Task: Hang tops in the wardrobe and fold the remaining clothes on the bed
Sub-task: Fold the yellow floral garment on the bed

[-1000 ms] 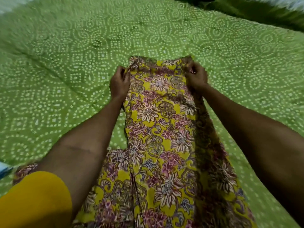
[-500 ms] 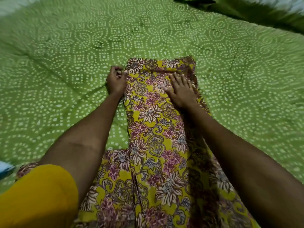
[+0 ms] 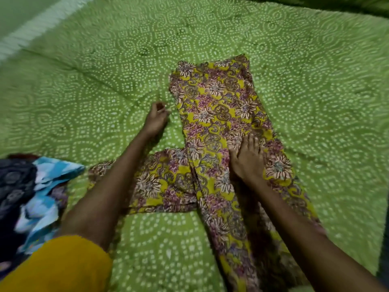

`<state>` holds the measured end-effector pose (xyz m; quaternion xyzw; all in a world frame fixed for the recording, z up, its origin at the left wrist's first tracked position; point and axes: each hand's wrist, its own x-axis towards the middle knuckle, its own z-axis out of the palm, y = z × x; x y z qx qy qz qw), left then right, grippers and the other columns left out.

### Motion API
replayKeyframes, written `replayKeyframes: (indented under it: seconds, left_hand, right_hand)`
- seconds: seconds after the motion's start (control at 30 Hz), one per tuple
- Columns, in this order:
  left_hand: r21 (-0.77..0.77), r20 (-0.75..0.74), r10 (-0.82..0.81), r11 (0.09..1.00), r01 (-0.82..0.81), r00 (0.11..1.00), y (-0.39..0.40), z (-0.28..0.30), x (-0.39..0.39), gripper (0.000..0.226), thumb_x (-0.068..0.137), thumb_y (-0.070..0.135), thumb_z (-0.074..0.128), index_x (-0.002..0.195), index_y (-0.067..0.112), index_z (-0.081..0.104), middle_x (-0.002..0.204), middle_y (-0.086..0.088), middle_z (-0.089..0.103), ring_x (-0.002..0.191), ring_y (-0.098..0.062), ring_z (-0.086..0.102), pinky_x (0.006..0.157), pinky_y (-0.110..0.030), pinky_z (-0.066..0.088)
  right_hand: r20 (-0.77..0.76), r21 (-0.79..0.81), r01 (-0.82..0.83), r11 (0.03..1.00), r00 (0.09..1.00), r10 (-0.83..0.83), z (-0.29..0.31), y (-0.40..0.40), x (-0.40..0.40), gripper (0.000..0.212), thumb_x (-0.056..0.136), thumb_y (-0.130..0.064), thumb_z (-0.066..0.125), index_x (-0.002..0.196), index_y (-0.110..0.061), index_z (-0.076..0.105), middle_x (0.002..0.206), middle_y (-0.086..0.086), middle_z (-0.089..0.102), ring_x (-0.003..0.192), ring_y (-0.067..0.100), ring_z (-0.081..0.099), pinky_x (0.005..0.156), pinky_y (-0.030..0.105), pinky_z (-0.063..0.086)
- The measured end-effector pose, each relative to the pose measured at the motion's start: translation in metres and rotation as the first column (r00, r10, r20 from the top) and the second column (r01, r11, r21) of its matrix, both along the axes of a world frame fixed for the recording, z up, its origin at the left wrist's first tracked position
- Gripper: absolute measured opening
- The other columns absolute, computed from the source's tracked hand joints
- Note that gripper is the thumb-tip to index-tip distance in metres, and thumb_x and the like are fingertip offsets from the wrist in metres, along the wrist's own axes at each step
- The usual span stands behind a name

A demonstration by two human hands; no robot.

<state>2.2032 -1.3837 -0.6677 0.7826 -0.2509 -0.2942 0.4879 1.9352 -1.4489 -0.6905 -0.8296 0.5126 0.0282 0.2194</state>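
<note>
The yellow floral garment [image 3: 219, 114] lies lengthwise on the green bedspread [image 3: 105, 81], folded narrow but not yet into a compact stack. The right hand [image 3: 247, 159] presses flat on it, fingers straight; the left hand [image 3: 156, 119] hovers beside it, loosely curled, holding nothing. A heap of other clothes [image 3: 31, 197] waits at the left — much folding remains, by my judgement.

Open bedsheet on most sides; cloth and arms fill the middle and lower left.

The green bedsheet [image 3: 315, 102] lies bare across the top, the right side and the bottom centre of the frame. The floral garment [image 3: 219, 114] runs down the centre, its sleeve spread leftward, with the right hand [image 3: 247, 161] flat on it. The left hand [image 3: 155, 120] rests on the sheet just beside its left edge. A blue and dark clothes pile [image 3: 31, 197] blocks the lower left.
</note>
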Motion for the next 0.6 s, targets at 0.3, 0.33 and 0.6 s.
replayKeyframes:
  seconds: [0.3, 0.33, 0.6]
  left_hand:
    - [0.144, 0.417, -0.134, 0.986, 0.08, 0.899, 0.196, -0.024, -0.003, 0.036, 0.096, 0.014, 0.049, 0.131, 0.007, 0.046, 0.133, -0.01, 0.052, 0.12, -0.017, 0.048, 0.099, -0.024, 0.035]
    - [0.134, 0.439, -0.119, 0.989, 0.066, 0.89, 0.207, -0.021, 0.002, 0.032, 0.096, 0.012, 0.049, 0.128, 0.007, 0.05, 0.129, -0.011, 0.055, 0.117, -0.018, 0.051, 0.097, -0.026, 0.037]
    - [-0.505, -0.663, 0.141, 0.64, -0.579, 0.735, 0.242, -0.012, 0.038, 0.029, 0.093, 0.021, 0.044, 0.08, 0.01, 0.068, 0.08, -0.006, 0.073, 0.081, -0.02, 0.07, 0.084, -0.034, 0.05]
  right_hand:
    - [0.21, -0.01, -0.774, 0.633, 0.617, 0.758, 0.019, 0.189, 0.064, 0.077, 0.091, -0.039, 0.051, 0.151, -0.011, 0.011, 0.159, 0.007, 0.003, 0.146, 0.02, 0.001, 0.118, 0.033, -0.006]
    - [0.153, -0.028, -0.777, 0.628, 0.618, 0.771, 0.015, 0.2, 0.079, 0.078, 0.091, -0.038, 0.05, 0.151, -0.01, 0.009, 0.159, 0.009, 0.002, 0.146, 0.02, -0.001, 0.117, 0.035, -0.007]
    - [-0.082, -0.207, -0.688, 0.695, 0.72, 0.689, 0.027, 0.243, 0.172, 0.054, 0.098, -0.023, 0.044, 0.144, -0.001, 0.025, 0.139, 0.023, 0.043, 0.127, 0.036, 0.044, 0.101, 0.046, 0.041]
